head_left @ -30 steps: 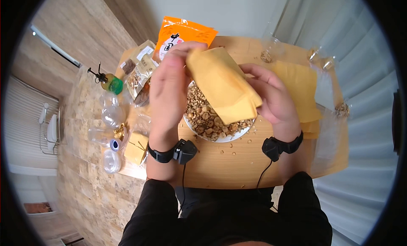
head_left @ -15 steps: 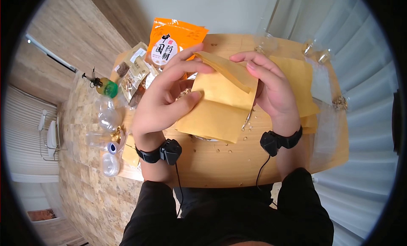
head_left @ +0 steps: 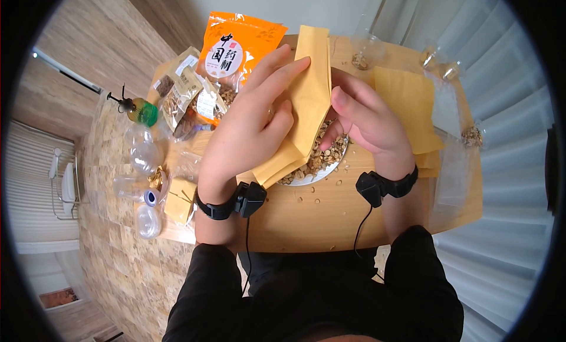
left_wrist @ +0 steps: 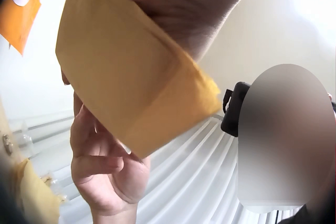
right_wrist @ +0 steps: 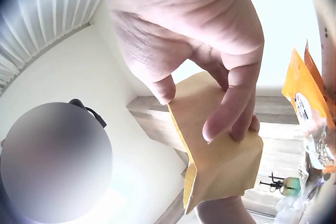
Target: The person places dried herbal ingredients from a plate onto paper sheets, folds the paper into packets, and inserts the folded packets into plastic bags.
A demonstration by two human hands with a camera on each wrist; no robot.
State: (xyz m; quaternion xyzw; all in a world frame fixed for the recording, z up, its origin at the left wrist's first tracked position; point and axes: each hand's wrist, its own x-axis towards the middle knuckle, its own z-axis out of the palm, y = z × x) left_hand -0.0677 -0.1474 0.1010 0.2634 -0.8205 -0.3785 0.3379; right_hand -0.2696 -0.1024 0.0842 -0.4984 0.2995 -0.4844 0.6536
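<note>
A folded yellow paper [head_left: 312,88] with layered edges stands tilted between both hands. My left hand [head_left: 250,127] grips its left side, the thumb and fingers spread over the near face. At its right edge my right hand [head_left: 374,121] pinches it; the right wrist view has the thumb on one edge and the fingers [right_wrist: 233,106] across the face of the paper. Below lies a white plate [head_left: 314,179] heaped with dried brown pieces [head_left: 330,156], partly hidden by the paper and left hand.
An orange pouch [head_left: 244,38] stands behind the left hand, beside clear packets [head_left: 180,94]. Left are a spray bottle [head_left: 141,113], clear plastic containers [head_left: 144,156] and a tied yellow bundle [head_left: 178,201]. Yellow sheets [head_left: 407,106] lie on the right, near small clear bags [head_left: 473,135].
The paper has turned from lying broad over the plate to a steep, narrow upright slant. Both hands shifted with it, and more of the plate shows on the right.
</note>
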